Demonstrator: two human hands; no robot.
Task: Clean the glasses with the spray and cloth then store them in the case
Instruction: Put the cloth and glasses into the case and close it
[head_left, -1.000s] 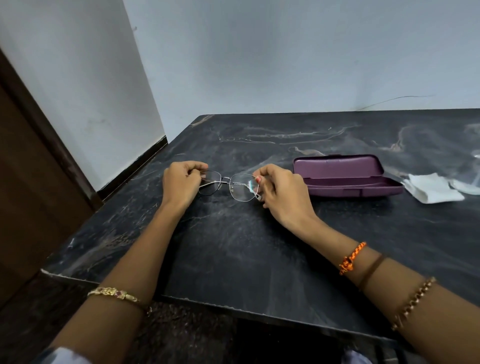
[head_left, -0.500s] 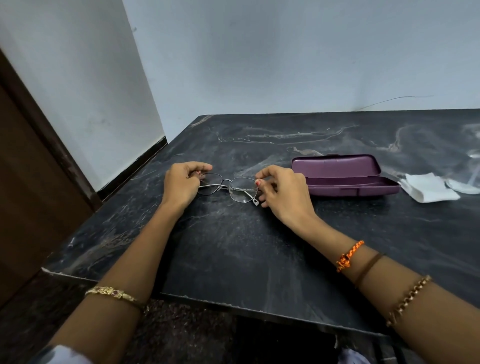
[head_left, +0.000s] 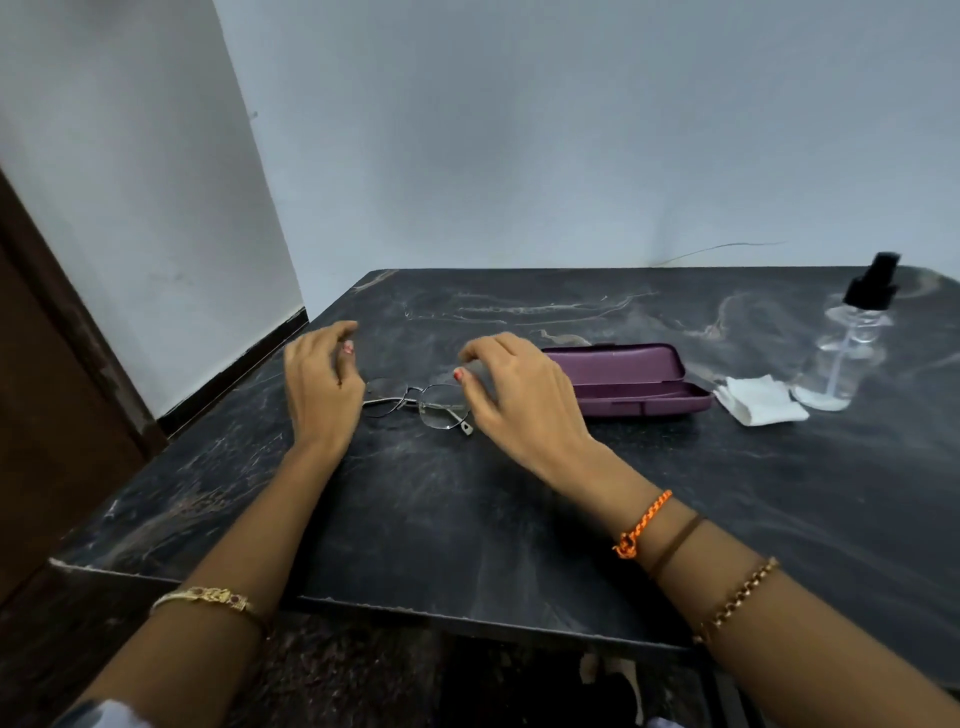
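At a dark marble-patterned desk (head_left: 519, 519), a person's left hand (head_left: 322, 387) hovers with fingers loosely curled and holding nothing, just over the left end of the glasses (head_left: 421, 405), which lie flat on the desk. The right hand (head_left: 519, 395), fingers arched and spread apart, hangs empty above the frame's right end. Just beside it sits the purple case (head_left: 628, 382), lid open. Further right lies a folded white cloth (head_left: 761, 399), next to the clear spray bottle (head_left: 844, 353) with a black nozzle, standing upright.
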